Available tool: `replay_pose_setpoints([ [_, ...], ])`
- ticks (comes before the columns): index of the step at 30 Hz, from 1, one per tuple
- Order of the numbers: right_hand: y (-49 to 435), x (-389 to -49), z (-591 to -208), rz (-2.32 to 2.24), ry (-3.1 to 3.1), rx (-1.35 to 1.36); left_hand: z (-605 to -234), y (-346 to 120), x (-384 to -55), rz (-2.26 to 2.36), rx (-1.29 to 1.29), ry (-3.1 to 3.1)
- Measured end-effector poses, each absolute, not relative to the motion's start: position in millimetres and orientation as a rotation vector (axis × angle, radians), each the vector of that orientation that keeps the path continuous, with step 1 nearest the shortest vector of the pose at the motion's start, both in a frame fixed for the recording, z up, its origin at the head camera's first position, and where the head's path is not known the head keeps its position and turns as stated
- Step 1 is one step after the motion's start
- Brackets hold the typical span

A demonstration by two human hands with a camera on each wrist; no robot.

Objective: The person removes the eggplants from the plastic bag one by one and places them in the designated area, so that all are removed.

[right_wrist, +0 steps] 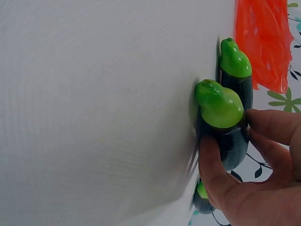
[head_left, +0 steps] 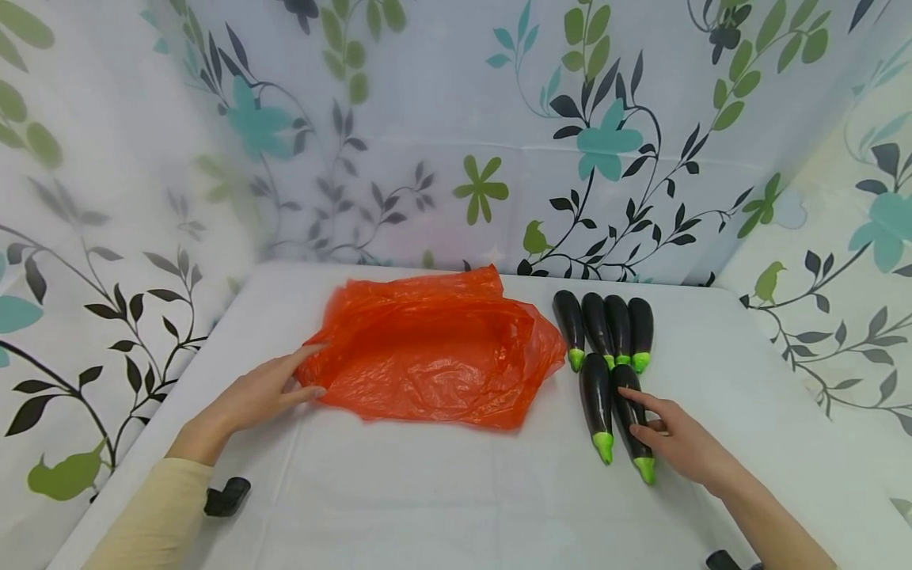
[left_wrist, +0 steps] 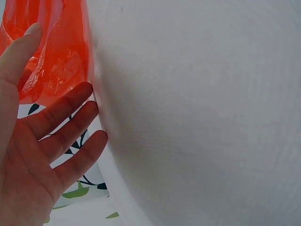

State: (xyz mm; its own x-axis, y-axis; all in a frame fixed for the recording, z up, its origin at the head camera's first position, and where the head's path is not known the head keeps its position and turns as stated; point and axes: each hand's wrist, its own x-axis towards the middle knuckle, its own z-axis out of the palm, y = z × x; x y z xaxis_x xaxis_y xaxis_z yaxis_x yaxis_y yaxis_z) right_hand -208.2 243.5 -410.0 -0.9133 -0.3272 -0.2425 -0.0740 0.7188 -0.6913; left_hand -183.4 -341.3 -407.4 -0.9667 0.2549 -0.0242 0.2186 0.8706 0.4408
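An orange-red plastic bag (head_left: 435, 372) lies spread on the white table, its mouth gaping toward the head camera. At its left edge is my left hand (head_left: 260, 396), fingers straight and spread, thumb over the plastic; the same hand (left_wrist: 42, 141) shows its palm in the left wrist view. To the right of the bag, my right hand (head_left: 680, 443) grips a dark eggplant (head_left: 628, 412) with a green stem end, thumb on one side and fingers on the other. Another eggplant (head_left: 595, 396) lies just left of it, stem toward me.
Behind these two, several more eggplants (head_left: 618, 324) lie side by side close to the bag's right edge. A small black object (head_left: 228, 496) sits near the left forearm. A patterned cloth (head_left: 427, 142) hangs behind the white table (head_left: 427, 507).
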Motion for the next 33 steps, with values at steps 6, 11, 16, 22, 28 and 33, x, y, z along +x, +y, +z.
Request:
replay_pose_setpoints([
  [6, 245, -210, -409, -0.962, 2.608, -0.309, -407, -341, -184, 0.68, 0.372, 2.959],
  [11, 246, -211, -406, -0.945, 2.641, -0.308, -409, -342, -184, 0.692, 0.372, 2.956],
  [16, 247, -210, -402, -0.953, 2.666, -0.319, -410, -341, -186, 0.697, 0.37, 2.954],
  [22, 251, -211, -399, -0.969, 2.722, -0.358, -408, -340, -189, 0.704, 0.41, 2.943],
  [28, 255, -219, -386, -0.932, 2.794, -0.367, -404, -345, -190, 0.853, 0.466, 2.894],
  [33, 251, -234, -366, -0.915, 2.828, -0.378, -386, -347, -193, 1.13, 0.49, 2.933],
])
